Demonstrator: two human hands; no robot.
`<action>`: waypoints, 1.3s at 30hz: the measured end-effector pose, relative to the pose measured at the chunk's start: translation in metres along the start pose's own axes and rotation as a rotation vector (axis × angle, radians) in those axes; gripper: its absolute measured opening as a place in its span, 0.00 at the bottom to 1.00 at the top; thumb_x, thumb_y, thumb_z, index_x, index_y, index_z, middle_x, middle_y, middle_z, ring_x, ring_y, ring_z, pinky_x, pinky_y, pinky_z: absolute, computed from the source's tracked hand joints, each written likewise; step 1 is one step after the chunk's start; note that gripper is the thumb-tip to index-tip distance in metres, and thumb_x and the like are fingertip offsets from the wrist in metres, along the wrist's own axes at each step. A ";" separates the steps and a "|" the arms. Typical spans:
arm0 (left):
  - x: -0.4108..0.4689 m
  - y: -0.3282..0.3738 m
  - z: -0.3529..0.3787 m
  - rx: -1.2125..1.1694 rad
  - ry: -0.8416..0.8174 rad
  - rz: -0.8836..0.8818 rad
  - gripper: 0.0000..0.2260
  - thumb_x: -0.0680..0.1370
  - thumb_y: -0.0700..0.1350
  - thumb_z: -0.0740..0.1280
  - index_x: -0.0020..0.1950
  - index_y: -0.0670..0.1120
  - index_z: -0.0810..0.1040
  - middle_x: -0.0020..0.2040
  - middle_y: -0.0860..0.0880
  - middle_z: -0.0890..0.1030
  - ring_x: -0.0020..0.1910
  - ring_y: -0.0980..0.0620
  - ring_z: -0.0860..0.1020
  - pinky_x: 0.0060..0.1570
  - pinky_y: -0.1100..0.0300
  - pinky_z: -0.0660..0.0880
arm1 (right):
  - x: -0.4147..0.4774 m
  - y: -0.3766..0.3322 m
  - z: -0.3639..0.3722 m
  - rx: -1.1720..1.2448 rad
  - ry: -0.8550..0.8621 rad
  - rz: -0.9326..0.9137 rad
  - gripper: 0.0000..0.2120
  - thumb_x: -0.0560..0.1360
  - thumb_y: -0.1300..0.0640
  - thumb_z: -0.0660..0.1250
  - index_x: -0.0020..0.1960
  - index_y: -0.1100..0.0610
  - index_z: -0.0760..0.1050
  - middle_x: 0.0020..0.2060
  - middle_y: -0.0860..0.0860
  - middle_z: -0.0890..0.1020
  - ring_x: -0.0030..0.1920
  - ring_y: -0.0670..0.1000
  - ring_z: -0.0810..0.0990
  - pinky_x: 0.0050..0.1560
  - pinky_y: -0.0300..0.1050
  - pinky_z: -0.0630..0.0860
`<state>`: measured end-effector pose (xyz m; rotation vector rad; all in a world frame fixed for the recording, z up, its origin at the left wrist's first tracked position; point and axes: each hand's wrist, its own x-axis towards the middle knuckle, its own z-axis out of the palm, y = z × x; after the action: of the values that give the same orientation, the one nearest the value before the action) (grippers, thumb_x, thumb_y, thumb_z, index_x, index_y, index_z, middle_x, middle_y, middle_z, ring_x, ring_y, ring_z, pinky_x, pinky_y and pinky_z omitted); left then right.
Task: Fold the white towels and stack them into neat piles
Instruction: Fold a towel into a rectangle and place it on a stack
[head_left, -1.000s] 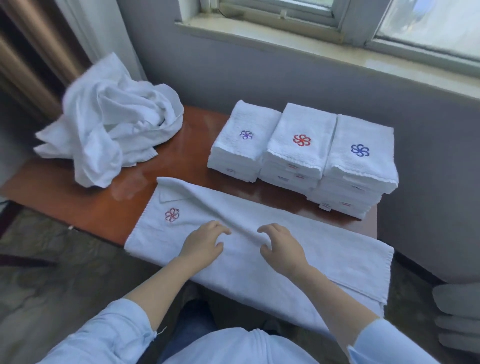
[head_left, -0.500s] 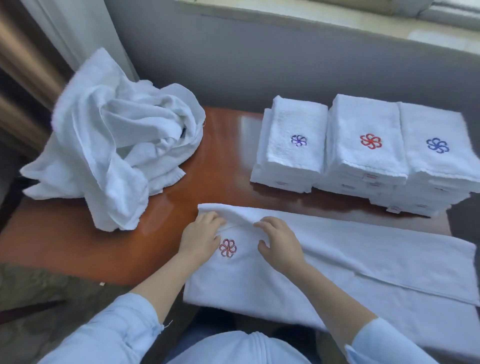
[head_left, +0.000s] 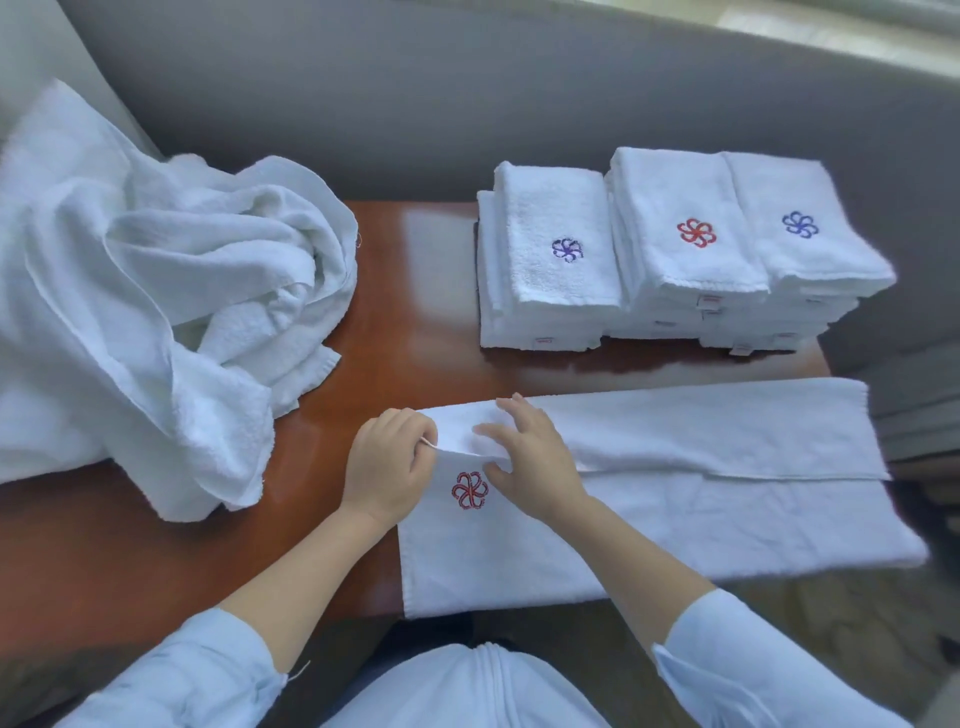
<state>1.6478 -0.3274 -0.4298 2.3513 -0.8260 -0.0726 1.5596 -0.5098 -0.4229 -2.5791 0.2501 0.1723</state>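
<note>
The towel (head_left: 649, 519) lies lengthwise along the near edge of the bench (head_left: 415, 322). Its far long side is turned over onto itself, and the red emblem (head_left: 470, 490) shows by its left end. My left hand (head_left: 387, 467) is curled, pinching the flap edge at that end. My right hand (head_left: 530, 457) lies spread flat on the flap just beside it, gripping nothing. Judgement: the terry is light, limp and not slippery, and it will keep a crease only if pressed and sag wherever unsupported. It is best taken at hems or corners, with both hands, and kept taut. The folded stacks (head_left: 675, 249) stand far right and the unfolded heap (head_left: 156, 312) sits left.
</note>
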 end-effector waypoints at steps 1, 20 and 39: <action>0.000 0.003 -0.004 -0.046 0.030 -0.007 0.07 0.71 0.41 0.55 0.36 0.47 0.71 0.34 0.54 0.72 0.35 0.51 0.70 0.37 0.57 0.63 | -0.001 -0.003 0.001 0.002 0.031 -0.001 0.15 0.70 0.62 0.73 0.58 0.57 0.81 0.68 0.58 0.73 0.73 0.61 0.66 0.66 0.55 0.69; -0.074 0.012 -0.003 0.221 -0.371 -0.034 0.09 0.73 0.41 0.59 0.38 0.48 0.77 0.38 0.54 0.77 0.38 0.53 0.74 0.38 0.56 0.71 | -0.083 0.009 0.019 -0.168 -0.121 -0.017 0.11 0.75 0.56 0.64 0.54 0.51 0.80 0.49 0.47 0.79 0.53 0.51 0.74 0.53 0.42 0.67; -0.030 0.002 0.030 0.469 -0.672 -0.134 0.31 0.82 0.64 0.48 0.80 0.56 0.41 0.81 0.51 0.40 0.78 0.44 0.34 0.76 0.42 0.40 | -0.055 0.028 0.009 -0.219 -0.318 0.186 0.34 0.74 0.50 0.63 0.78 0.47 0.56 0.78 0.49 0.53 0.79 0.52 0.47 0.76 0.61 0.37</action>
<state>1.6153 -0.3276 -0.4575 2.8633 -1.0782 -0.8457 1.4992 -0.5204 -0.4350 -2.6890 0.3684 0.7069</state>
